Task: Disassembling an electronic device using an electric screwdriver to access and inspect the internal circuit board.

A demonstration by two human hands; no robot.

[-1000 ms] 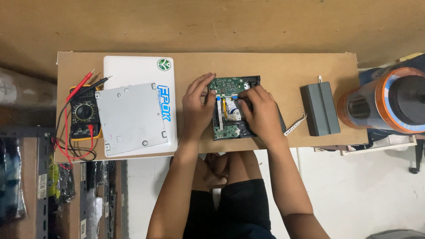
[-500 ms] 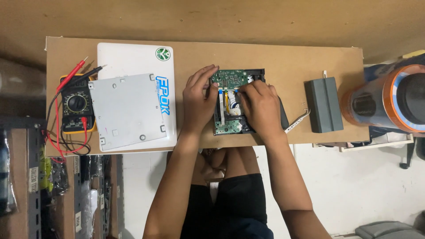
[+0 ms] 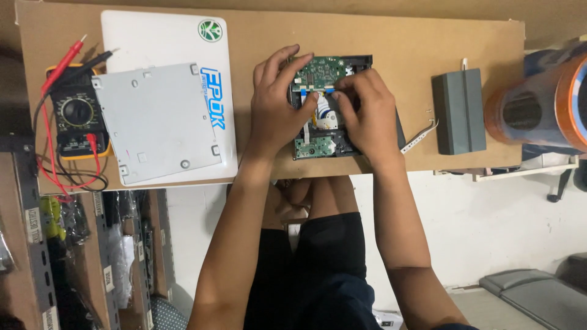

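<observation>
An opened black disc drive with green circuit boards (image 3: 323, 72) lies in the middle of a brown wooden bench (image 3: 391, 43). My left hand (image 3: 275, 104) rests on the drive's left side, fingers curled over the upper board and thumb on a flat ribbon cable. My right hand (image 3: 367, 110) covers the drive's right side, its fingertips pinching at the cable connector next to the left thumb. A second small green board (image 3: 313, 147) shows at the drive's near edge. Both hands touch the drive; the part under the palms is hidden.
A white laptop (image 3: 159, 36) with a grey metal cover plate (image 3: 153, 122) on top lies to the left. A yellow multimeter (image 3: 74, 116) with red and black leads sits at the far left. A grey box (image 3: 458, 110) and an orange-rimmed cylinder (image 3: 544, 104) stand at right.
My view has drifted so the bench sits higher and further left in frame. Both hands stay on the drive, fingers shifted slightly toward the ribbon connector.
</observation>
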